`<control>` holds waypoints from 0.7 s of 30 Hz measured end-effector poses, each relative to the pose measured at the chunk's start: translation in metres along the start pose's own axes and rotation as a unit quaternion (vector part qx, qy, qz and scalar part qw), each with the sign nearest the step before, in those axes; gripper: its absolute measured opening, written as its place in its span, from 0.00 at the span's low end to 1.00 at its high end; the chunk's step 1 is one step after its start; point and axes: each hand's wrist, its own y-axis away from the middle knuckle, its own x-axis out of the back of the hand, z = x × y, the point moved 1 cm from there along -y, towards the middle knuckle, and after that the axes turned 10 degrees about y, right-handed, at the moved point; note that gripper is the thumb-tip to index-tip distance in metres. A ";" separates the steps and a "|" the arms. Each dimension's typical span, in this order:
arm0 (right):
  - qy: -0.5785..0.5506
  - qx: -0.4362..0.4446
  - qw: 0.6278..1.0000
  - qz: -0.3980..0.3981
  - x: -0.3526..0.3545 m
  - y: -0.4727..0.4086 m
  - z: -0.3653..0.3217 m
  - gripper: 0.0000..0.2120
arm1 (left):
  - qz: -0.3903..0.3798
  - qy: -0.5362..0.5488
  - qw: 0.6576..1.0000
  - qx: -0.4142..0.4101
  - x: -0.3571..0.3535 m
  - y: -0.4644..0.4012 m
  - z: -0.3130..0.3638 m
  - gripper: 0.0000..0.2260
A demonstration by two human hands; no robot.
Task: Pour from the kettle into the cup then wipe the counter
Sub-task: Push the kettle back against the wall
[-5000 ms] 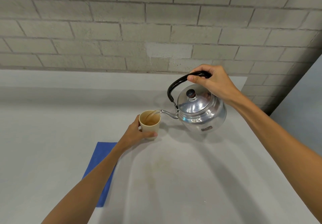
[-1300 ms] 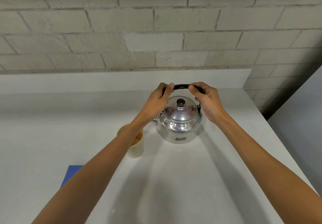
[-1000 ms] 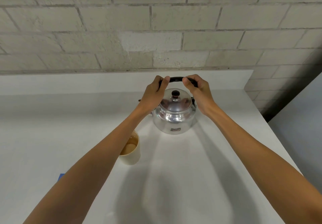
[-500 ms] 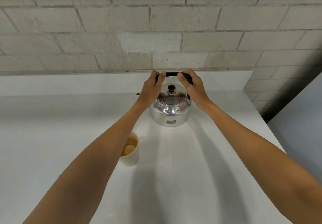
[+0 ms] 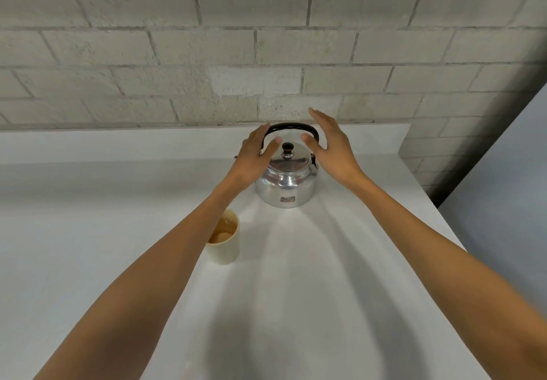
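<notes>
The shiny metal kettle [image 5: 286, 184] with a black handle stands upright on the white counter [image 5: 310, 276], far back near the raised ledge. My left hand [image 5: 254, 154] is beside its left side and my right hand [image 5: 331, 145] beside its right side, both with fingers spread and off the handle. The cream cup [image 5: 225, 240] holds brown liquid and stands on the counter in front and to the left of the kettle, partly hidden by my left forearm. The blue cloth is out of view.
A grey block wall [image 5: 266, 48] rises behind the ledge. The counter ends at its right edge [image 5: 438, 211], with a grey floor beyond.
Both hands carried the kettle back toward the wall, set it down, and have now let go of its handle. The cup stays where it was.
</notes>
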 end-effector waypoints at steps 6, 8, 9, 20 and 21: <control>-0.044 0.003 0.998 0.049 0.008 0.041 -0.029 0.20 | 0.003 -0.024 0.998 -0.058 0.005 0.042 0.017 0.26; -0.066 0.000 0.996 0.057 0.011 0.059 -0.037 0.18 | 0.010 -0.028 0.997 -0.069 0.006 0.061 0.024 0.23; -0.080 -0.002 0.995 0.061 0.013 0.068 -0.042 0.16 | 0.013 -0.030 0.997 -0.077 0.007 0.072 0.027 0.21; -0.166 0.003 0.985 0.044 -0.002 0.149 -0.092 0.04 | 0.108 0.011 0.993 -0.056 0.024 0.185 0.042 0.14; -0.170 0.009 0.985 0.033 -0.007 0.155 -0.096 0.04 | 0.119 0.018 0.991 -0.051 0.028 0.195 0.041 0.14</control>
